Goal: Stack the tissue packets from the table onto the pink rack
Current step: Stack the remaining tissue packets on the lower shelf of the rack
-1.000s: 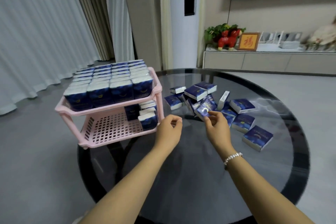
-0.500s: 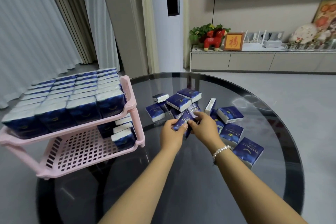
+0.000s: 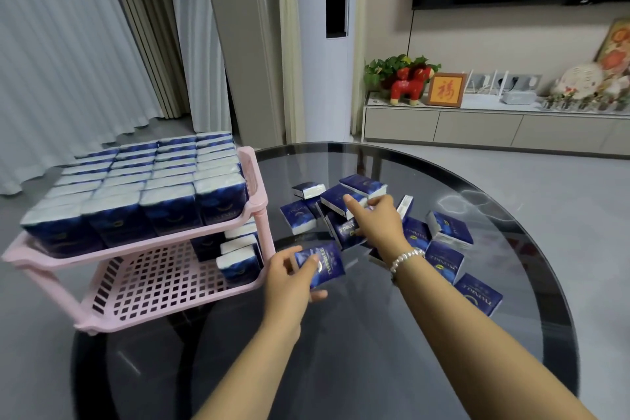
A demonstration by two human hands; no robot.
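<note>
Nearest the camera, two bare forearms extend over the round dark glass bench. The left hand grasps one dark blue tissue packet with white lettering: the thumb lies across its front face and the other fingers curl beneath it. This held packet is lifted clear of the bench surface, just beside the front right corner of the pink plastic two-tier rack.

The right hand, with a silver bead bracelet at the wrist, reaches into the loose pile of dark blue tissue packets on the bench. Its fingers are extended and released; the index fingertip touches a packet near the top of the pile, and the palm rests over another. No packet is grasped by this hand.

The rack stands at the left edge of the bench. Its perforated lower tier carries a few packets on edge in the right rear corner. The upper tier is filled with upright packets in close rows.

Further off, a low white cabinet against the wall carries a red animal figurine, a green plant and a framed orange picture. Grey curtains hang at the left.
</note>
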